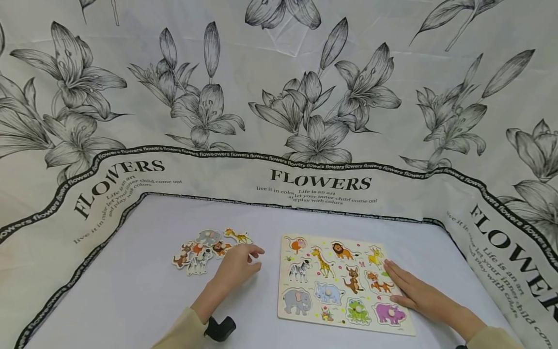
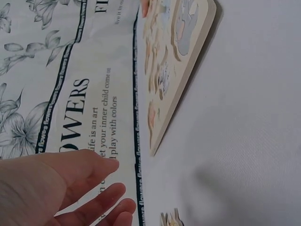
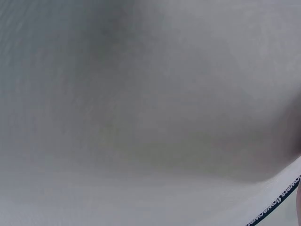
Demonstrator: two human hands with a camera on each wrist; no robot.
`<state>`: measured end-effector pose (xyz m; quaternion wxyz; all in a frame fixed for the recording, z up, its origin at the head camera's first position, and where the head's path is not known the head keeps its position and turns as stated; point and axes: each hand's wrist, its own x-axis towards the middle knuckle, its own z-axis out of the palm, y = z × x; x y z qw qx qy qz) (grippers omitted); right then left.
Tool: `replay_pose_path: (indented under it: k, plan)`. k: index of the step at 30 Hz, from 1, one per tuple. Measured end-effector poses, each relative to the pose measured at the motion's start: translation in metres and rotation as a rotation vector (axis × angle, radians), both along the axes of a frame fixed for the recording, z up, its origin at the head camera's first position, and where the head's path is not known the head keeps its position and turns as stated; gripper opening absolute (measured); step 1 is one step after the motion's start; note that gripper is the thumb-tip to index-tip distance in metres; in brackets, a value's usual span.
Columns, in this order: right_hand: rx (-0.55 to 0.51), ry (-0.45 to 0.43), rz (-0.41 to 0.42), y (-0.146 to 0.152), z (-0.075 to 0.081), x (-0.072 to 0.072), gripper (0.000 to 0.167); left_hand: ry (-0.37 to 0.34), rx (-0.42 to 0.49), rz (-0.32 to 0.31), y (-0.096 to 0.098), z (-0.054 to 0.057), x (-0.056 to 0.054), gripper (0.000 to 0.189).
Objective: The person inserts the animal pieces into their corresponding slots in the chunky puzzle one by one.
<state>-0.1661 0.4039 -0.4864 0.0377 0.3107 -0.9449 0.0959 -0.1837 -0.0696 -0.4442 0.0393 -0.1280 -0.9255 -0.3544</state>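
Note:
A wooden animal puzzle board point(image 1: 301, 312) lies on the white table. Knobbed rhino point(image 1: 329, 293), frog point(image 1: 358, 311) and hippo point(image 1: 390, 314) pieces sit in it. My right hand point(image 1: 411, 288) rests along the board's right edge, fingers extended and thumb near the hippo. To the left is a pile of loose pieces, with an elephant point(image 1: 208, 237), giraffe point(image 1: 237, 236), zebra point(image 1: 199, 262), kangaroo point(image 1: 181, 256) and lion point(image 1: 221, 248) among them. Beside and partly over this pile hovers my left hand point(image 1: 237, 266), fingers loosely bent and holding nothing; the left wrist view shows its fingers point(image 2: 106, 202) apart from the thumb.
Behind and around the table point(image 1: 144, 291) hangs a white cloth point(image 1: 235, 179) printed with lilies and the word FLOWERS. A black wrist strap mount point(image 1: 220, 329) shows at the left sleeve. The right wrist view is mostly blurred white surface.

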Motion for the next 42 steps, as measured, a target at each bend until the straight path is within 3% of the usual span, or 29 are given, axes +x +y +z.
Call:
replay_pose_path:
  k: [8,18,31,37,42]
  plan:
    - [0.000,0.003,-0.003,0.000,0.000,0.000,0.071,0.011,0.024,0.021,-0.016,-0.006,-0.005,0.025]
    - [-0.011,0.002,-0.010,-0.001,0.000,0.000,0.071,0.012,0.162,0.037,-0.038,-0.009,-0.010,0.029]
    - [-0.012,0.008,-0.017,0.001,-0.003,0.000,0.072,0.094,0.130,0.124,-0.056,-0.020,-0.016,0.033]
    - [-0.021,-0.006,-0.023,0.000,-0.002,0.001,0.071,0.128,0.079,0.093,-0.058,-0.024,-0.024,0.029]
    - [-0.028,-0.008,-0.018,-0.001,-0.001,0.001,0.072,0.094,0.021,0.075,-0.059,-0.027,-0.031,0.031]
